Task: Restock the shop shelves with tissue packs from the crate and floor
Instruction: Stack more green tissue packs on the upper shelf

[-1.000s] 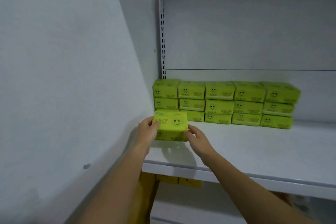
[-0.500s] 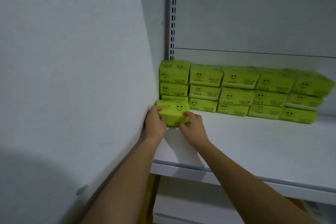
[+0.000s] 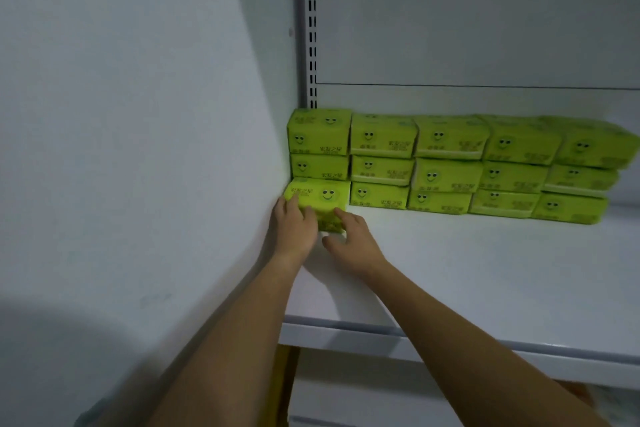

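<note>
tissue pack (image 3: 317, 197) sits flat on the white shelf (image 3: 450, 274), in the back-left corner. its left side is against the side panel (image 3: 138, 114) and its far end is against the leftmost column of the stacked packs (image 3: 450, 163). smiley face on top, facing up.

left hand (image 3: 294, 230): fingers curl over the pack's near-left edge and hold it, with one fingertip up on the top face beside the panel. right hand (image 3: 349, 239): fingers out fairly straight, touching the pack's near-right corner, thumb spread apart low over the shelf, no wrap round the pack.

the stack runs along the back panel (image 3: 485, 10), five columns, three high; the bottom-left one is hidden behind the held pack. right-end packs sit a bit skewed. slotted upright (image 3: 312, 28) is in the corner above the stack. both forearms reach in over the shelf's front edge. there is something yellow-brown below that edge, cannot tell what.
</note>
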